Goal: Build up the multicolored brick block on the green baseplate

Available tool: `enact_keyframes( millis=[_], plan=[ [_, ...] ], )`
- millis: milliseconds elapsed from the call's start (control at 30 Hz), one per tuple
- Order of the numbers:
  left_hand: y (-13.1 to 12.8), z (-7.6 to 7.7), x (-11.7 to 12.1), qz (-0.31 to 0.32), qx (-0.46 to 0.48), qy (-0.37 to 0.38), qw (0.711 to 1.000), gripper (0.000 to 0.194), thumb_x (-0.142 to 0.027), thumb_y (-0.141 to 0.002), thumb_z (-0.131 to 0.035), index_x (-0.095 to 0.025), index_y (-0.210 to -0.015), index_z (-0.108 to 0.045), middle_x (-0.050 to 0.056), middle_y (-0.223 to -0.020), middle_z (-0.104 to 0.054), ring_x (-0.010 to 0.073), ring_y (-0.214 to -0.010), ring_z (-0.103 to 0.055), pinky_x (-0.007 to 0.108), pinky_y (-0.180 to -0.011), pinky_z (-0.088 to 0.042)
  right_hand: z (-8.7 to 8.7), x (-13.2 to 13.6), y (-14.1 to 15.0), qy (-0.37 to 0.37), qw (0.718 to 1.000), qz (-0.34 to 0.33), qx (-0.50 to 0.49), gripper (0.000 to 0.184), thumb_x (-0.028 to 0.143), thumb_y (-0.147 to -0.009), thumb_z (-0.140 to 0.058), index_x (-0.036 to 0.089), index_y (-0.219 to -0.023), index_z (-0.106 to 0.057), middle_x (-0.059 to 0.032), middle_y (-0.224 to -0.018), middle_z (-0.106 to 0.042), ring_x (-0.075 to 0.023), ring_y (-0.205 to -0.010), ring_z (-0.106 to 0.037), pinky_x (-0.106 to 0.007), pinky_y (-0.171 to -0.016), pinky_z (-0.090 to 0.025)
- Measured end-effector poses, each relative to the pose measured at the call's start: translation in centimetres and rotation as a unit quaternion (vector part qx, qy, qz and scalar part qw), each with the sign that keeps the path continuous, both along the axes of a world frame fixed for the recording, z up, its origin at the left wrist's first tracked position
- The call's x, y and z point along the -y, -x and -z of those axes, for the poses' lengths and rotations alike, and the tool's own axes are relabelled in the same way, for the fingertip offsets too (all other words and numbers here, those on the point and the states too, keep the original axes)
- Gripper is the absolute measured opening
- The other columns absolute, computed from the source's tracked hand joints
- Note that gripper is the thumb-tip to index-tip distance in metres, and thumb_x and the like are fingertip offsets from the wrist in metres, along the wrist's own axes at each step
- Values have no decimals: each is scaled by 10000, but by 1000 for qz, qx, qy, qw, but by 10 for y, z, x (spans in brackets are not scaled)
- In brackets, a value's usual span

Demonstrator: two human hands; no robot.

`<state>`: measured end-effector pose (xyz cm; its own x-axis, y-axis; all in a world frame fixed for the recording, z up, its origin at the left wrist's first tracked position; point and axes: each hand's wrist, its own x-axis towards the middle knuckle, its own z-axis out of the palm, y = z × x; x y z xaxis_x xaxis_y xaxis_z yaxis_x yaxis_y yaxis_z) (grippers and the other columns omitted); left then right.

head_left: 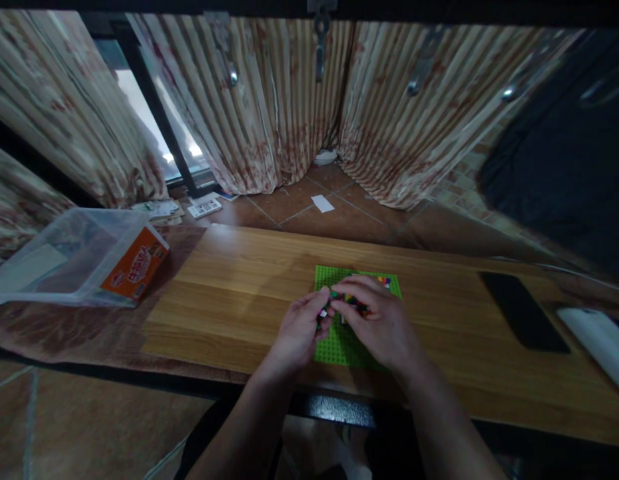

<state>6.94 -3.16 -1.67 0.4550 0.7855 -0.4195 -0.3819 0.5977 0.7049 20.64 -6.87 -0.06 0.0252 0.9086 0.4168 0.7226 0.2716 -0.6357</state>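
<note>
A green studded baseplate (339, 352) lies on the wooden board, and both hands are over it. My left hand (300, 328) is closed around a few small toy bricks (323, 313); white, pink and dark bits show between its fingers. With thumb and forefinger together, my right hand (378, 319) pinches a small green toy brick (334, 294), its fingertips meeting those of the left. Several coloured bricks (385, 281) sit on the baseplate, red, yellow and white among them. My right hand hides most of these.
To the left stands a clear plastic bin (79, 260) with an orange label. On the board's right lie a black phone-like slab (523, 312) and a white object (597, 340). Beyond the wooden board (229, 293) are floor tiles, a paper slip (322, 203) and striped curtains (269, 113).
</note>
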Motion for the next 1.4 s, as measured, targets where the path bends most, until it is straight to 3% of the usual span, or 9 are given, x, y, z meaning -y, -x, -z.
enact_keyframes(
  millis=[300,533,700,933,1133,1233,1400],
  plan=[
    [1,-3,1,16,-6,-34,999,406,-470,-664,-776,-140,-667,-539,-50,-594,-463,20,-435,-321,190,-406,-132,3,-1,-4,16,1000,-2,1,125,223,-904,-601,238,-952,-715,-33,-947,-688,-201,-968,-627,-340,-835,-496],
    [3,-5,-1,38,42,-22,998,384,-437,-658,-794,-128,-699,-570,-53,-597,-447,7,-427,-279,186,-408,-99,2,0,-4,19,991,-25,-130,94,249,-881,-638,262,-914,-725,-7,-910,-704,-175,-917,-647,-304,-798,-499],
    [5,-3,-2,-5,19,-6,1000,371,-434,-687,-770,-98,-791,-652,-52,-622,-424,1,-440,-297,178,-409,-103,1,2,-11,12,979,21,-205,157,297,-874,-645,274,-1010,-722,-11,-957,-710,-166,-863,-657,-312,-772,-516],
    [6,0,-3,-19,9,-5,1000,352,-442,-704,-748,-108,-777,-664,-48,-634,-429,2,-440,-311,182,-414,-114,-3,5,-24,-12,989,41,-142,140,297,-892,-619,273,-965,-735,-9,-950,-709,-158,-880,-652,-287,-761,-519],
    [5,0,-4,-25,-4,-2,1000,367,-454,-689,-757,-109,-773,-665,-42,-643,-439,5,-447,-328,187,-415,-108,3,5,-33,11,988,136,-78,207,395,-881,-615,230,-947,-723,-32,-914,-728,-191,-815,-672,-318,-731,-524],
    [5,1,-4,-26,-5,-2,1000,374,-461,-682,-761,-112,-778,-665,-42,-644,-441,7,-451,-329,189,-415,-112,5,3,-33,7,988,149,-45,223,396,-889,-593,222,-941,-722,-43,-899,-726,-205,-814,-671,-342,-746,-523],
    [5,0,-4,-25,-10,-4,1000,383,-472,-685,-757,-112,-783,-670,-41,-647,-441,8,-453,-329,190,-421,-114,12,-5,-29,-50,989,138,9,169,335,-875,-607,237,-886,-744,-77,-1125,-665,-241,-1078,-586,-424,-935,-463]
  ],
)
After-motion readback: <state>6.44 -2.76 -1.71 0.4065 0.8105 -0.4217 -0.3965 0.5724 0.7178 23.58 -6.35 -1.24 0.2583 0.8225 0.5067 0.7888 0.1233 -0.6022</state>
